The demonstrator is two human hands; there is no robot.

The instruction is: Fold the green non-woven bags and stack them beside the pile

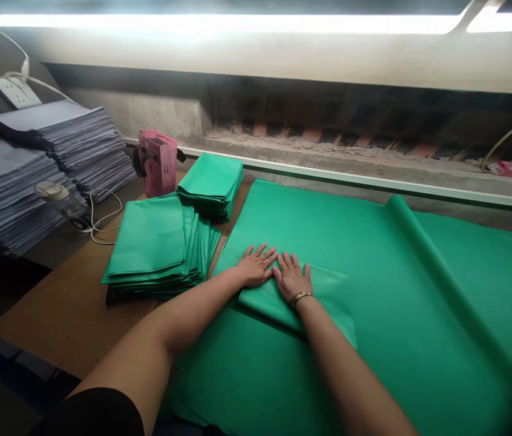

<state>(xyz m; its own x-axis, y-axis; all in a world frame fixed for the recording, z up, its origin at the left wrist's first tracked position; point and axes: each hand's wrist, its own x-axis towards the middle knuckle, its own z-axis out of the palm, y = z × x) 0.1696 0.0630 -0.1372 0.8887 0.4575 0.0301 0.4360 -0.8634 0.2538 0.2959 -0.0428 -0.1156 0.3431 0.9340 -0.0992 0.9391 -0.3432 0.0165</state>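
Both hands press flat on a folded green sheet (328, 297), which lies on a large spread of the same green material (256, 363). My left hand (257, 266) rests at the folded piece's upper left edge, fingers spread. Close beside it my right hand (293, 278), with a bracelet at the wrist, lies palm down with its fingers apart. Whether the material is paper or plastic I cannot tell. A long rolled or folded ridge (442, 272) of the green material runs diagonally on the right.
Left of my hands sit two stacks of folded green pieces, a nearer stack (151, 242) and a farther stack (213, 178). Behind them stands a pink bag (160, 163). Stacks of grey-white sheets (83, 142), a clear bottle (68, 203) and a power strip (14, 91) are at far left.
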